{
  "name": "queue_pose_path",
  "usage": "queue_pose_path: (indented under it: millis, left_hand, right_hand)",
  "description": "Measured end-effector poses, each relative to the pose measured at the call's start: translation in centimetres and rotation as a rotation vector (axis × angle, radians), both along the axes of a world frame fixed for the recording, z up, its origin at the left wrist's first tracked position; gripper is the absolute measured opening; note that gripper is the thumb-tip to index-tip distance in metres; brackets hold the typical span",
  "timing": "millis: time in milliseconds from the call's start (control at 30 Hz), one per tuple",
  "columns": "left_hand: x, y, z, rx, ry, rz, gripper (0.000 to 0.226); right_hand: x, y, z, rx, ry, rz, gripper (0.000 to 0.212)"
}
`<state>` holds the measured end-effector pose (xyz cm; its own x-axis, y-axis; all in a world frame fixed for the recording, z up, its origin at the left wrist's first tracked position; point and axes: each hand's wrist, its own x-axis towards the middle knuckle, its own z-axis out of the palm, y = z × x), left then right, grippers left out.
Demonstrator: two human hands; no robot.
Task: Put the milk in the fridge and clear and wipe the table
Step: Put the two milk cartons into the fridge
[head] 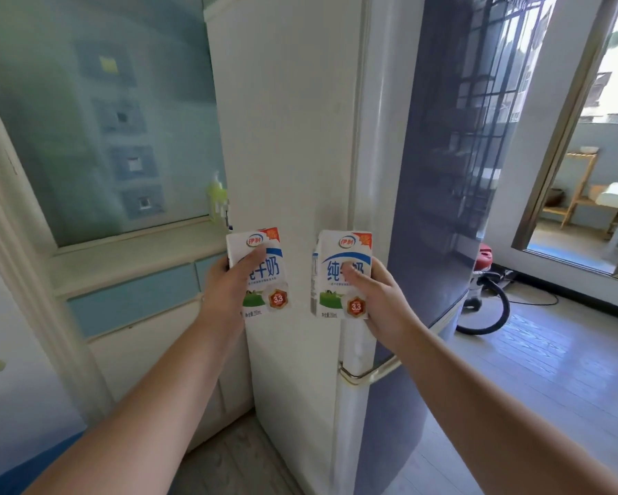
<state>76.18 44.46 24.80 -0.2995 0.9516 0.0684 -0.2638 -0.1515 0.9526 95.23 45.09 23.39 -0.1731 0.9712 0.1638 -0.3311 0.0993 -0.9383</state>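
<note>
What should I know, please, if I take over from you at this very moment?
Left hand: grips the first milk carton, upright.
Right hand: grips the second milk carton, upright.
Both cartons are held in front of the fridge; its door is shut.
Done: milk is at the fridge.
Left: probably free one hand to open the door, put both cartons inside, then clear and wipe the table, which is not in view.

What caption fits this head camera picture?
Left hand holds left milk carton, right hand holds right milk carton, facing the closed fridge.
</note>
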Motion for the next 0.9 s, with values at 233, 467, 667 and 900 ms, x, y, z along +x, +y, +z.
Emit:
queue_pose_path:
  millis: [233, 467, 667, 900]
  left_hand:
    - [2.8, 3.1, 1.4, -0.001, -0.013, 0.141, 0.010]
    - [3.4, 4.2, 1.6, -0.097, -0.020, 0.170, 0.018]
    - [2.9, 4.5, 2.2, -0.130, -0.045, 0.027, 0.029]
    - [1.1, 4.2, 2.4, -0.035, -0.051, -0.257, 0.062]
  right_hand:
    - [2.0, 3.7, 2.0, 0.035, -0.022, 0.195, 0.019]
    - [1.3, 6.1, 3.7, -0.047, 0.039, 0.268, 0.027]
    - [-1.9, 7.0, 4.0, -0.094, -0.036, 0.278, 0.013]
    - [-5.2, 6.8, 4.0, -0.069, -0.142, 0.257, 0.014]
